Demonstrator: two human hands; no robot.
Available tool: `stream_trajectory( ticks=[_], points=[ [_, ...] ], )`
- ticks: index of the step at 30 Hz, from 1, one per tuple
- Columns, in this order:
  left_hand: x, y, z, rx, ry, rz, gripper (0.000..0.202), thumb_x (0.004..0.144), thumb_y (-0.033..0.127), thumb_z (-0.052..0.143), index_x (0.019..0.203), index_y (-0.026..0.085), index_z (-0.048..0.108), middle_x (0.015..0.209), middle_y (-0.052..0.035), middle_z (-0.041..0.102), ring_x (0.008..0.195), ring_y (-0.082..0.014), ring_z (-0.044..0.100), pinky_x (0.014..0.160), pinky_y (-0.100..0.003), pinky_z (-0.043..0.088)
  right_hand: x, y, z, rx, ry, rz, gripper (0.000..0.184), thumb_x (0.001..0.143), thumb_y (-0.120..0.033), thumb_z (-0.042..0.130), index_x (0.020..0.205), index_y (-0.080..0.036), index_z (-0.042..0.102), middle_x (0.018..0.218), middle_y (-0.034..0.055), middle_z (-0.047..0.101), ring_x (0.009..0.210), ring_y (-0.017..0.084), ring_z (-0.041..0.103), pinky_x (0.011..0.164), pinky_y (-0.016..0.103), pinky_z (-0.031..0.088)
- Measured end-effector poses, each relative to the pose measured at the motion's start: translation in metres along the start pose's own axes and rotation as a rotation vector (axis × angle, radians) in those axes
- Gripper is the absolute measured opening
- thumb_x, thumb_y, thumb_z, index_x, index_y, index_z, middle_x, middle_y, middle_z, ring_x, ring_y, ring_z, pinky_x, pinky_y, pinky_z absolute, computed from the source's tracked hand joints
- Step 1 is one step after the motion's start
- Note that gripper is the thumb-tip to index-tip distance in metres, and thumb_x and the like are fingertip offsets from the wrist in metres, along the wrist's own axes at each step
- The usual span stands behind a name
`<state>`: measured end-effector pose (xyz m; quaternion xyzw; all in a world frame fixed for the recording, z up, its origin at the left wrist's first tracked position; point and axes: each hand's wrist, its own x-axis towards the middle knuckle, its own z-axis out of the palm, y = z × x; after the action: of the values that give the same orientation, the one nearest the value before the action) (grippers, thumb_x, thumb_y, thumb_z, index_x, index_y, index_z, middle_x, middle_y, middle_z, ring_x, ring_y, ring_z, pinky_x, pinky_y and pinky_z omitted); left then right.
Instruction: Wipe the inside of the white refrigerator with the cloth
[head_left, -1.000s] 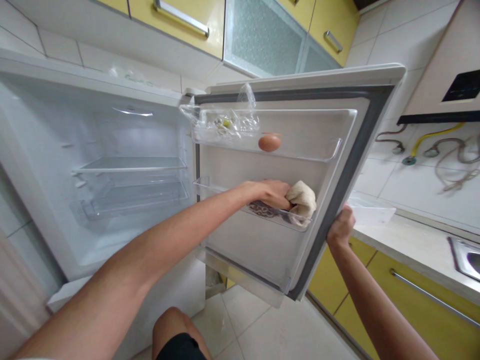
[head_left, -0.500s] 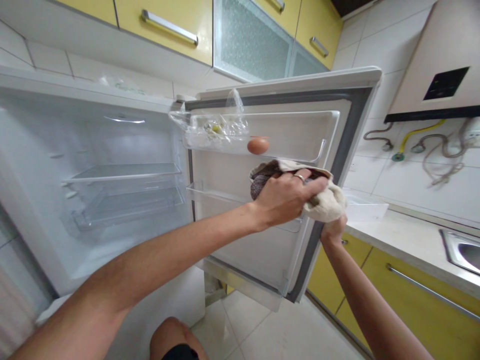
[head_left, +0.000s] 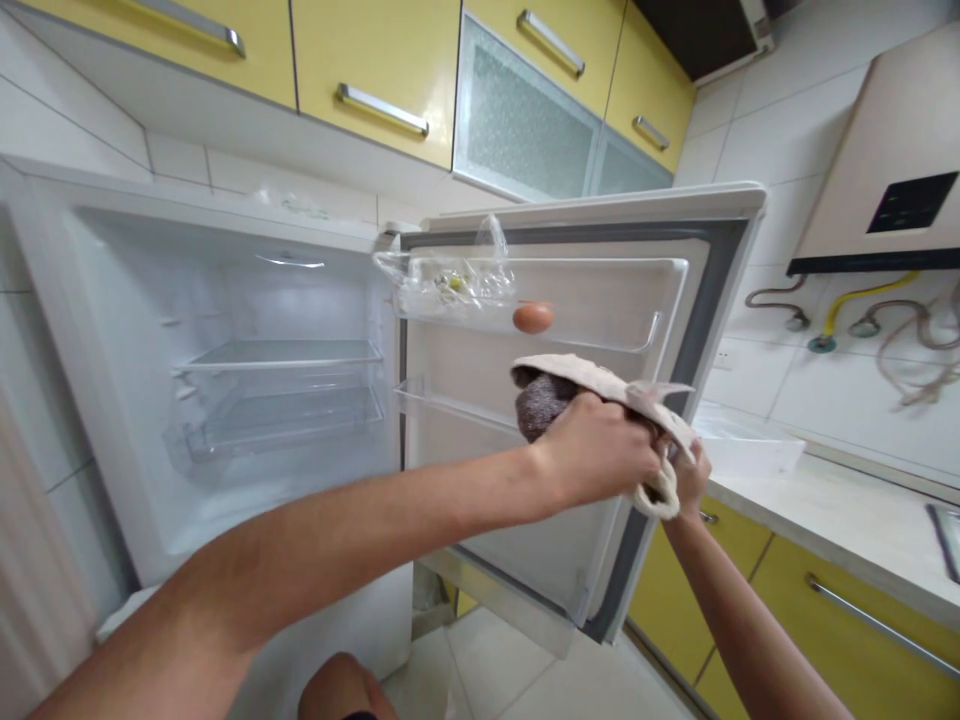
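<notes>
My left hand point(head_left: 604, 440) is closed on a cloth point(head_left: 581, 372), cream on one side and dark brown on the other, in front of the open fridge door point(head_left: 457, 350). A loop of the cloth hangs below its fingers. At the cloth's right end, beside the door's outer edge, my right hand point(head_left: 690, 480) has its fingers closed on the fabric; part of it is hidden behind the cloth. Just above the cloth, a brown egg point(head_left: 533, 318) sits in the clear upper door shelf point(head_left: 600, 300). A clear plastic bag point(head_left: 480, 280) with small greenish things lies left of the egg.
Left of the door is the lit fridge interior with a glass shelf point(head_left: 285, 353) and a clear drawer point(head_left: 285, 420). A white container point(head_left: 750, 445) stands on the counter point(head_left: 810, 500) at right. Yellow cabinets point(head_left: 375, 60) hang overhead; a knee point(head_left: 341, 685) is below.
My right hand has come from the door edge to the cloth. The cloth has turned in my hands, showing more of its cream side. The view has shifted, so everything sits lower.
</notes>
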<state>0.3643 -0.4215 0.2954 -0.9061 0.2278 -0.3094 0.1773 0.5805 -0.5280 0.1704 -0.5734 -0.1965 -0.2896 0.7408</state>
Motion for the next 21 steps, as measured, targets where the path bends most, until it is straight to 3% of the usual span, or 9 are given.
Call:
stream_trajectory(
  ticks=[2, 5, 8, 11, 16, 21],
  points=[
    [-0.014, -0.019, 0.001, 0.043, 0.027, -0.162, 0.035, 0.099, 0.015, 0.046, 0.123, 0.017, 0.072, 0.097, -0.0172, 0.077, 0.09, -0.029, 0.073, 0.075, -0.039, 0.052, 0.0, -0.004, 0.002, -0.049, 0.056, 0.006, 0.048, 0.084, -0.07, 0.046, 0.065, -0.026, 0.039, 0.065, -0.0041, 0.035, 0.067, 0.016, 0.033, 0.066, 0.035, 0.031],
    [-0.034, -0.068, 0.007, 0.09, 0.008, -0.376, 0.051, 0.098, 0.014, 0.046, 0.146, 0.029, 0.056, 0.11, -0.0148, 0.076, 0.095, -0.0281, 0.074, 0.082, -0.04, 0.054, 0.001, -0.007, 0.002, -0.088, 0.049, 0.036, 0.056, 0.08, -0.079, 0.042, 0.066, -0.025, 0.041, 0.065, -0.0043, 0.039, 0.068, 0.015, 0.034, 0.068, 0.034, 0.033],
    [-0.057, -0.12, 0.018, 0.13, -0.03, -0.497, 0.056, 0.097, 0.011, 0.044, 0.149, 0.032, 0.054, 0.13, -0.0122, 0.071, 0.113, -0.0276, 0.07, 0.096, -0.039, 0.052, 0.0, -0.009, 0.001, -0.118, 0.043, 0.048, 0.057, 0.082, -0.079, 0.039, 0.067, -0.024, 0.041, 0.065, -0.0046, 0.038, 0.067, 0.015, 0.034, 0.067, 0.034, 0.032],
    [-0.082, -0.157, 0.03, 0.167, -0.093, -0.588, 0.056, 0.097, 0.017, 0.049, 0.152, 0.024, 0.05, 0.125, -0.0154, 0.073, 0.11, -0.0284, 0.071, 0.094, -0.037, 0.052, -0.004, -0.011, 0.0, -0.13, 0.022, 0.029, 0.056, 0.085, -0.077, 0.037, 0.068, -0.024, 0.041, 0.065, -0.0042, 0.04, 0.067, 0.015, 0.035, 0.065, 0.033, 0.031],
    [-0.117, -0.189, 0.039, 0.251, -0.146, -0.679, 0.07, 0.091, 0.02, 0.058, 0.158, 0.03, 0.039, 0.133, -0.0147, 0.069, 0.118, -0.0294, 0.068, 0.094, -0.036, 0.053, -0.008, -0.012, -0.002, -0.149, 0.032, 0.022, 0.056, 0.084, -0.077, 0.037, 0.067, -0.024, 0.039, 0.063, -0.0051, 0.037, 0.066, 0.014, 0.033, 0.064, 0.032, 0.028],
    [-0.127, -0.196, 0.04, 0.211, -0.133, -0.785, 0.072, 0.09, 0.017, 0.056, 0.158, 0.029, 0.039, 0.128, -0.0171, 0.07, 0.117, -0.0335, 0.068, 0.095, -0.042, 0.054, -0.009, -0.014, -0.002, -0.155, 0.023, 0.032, 0.053, 0.086, -0.073, 0.037, 0.068, -0.023, 0.039, 0.064, -0.005, 0.038, 0.067, 0.014, 0.034, 0.066, 0.032, 0.029]
  ],
)
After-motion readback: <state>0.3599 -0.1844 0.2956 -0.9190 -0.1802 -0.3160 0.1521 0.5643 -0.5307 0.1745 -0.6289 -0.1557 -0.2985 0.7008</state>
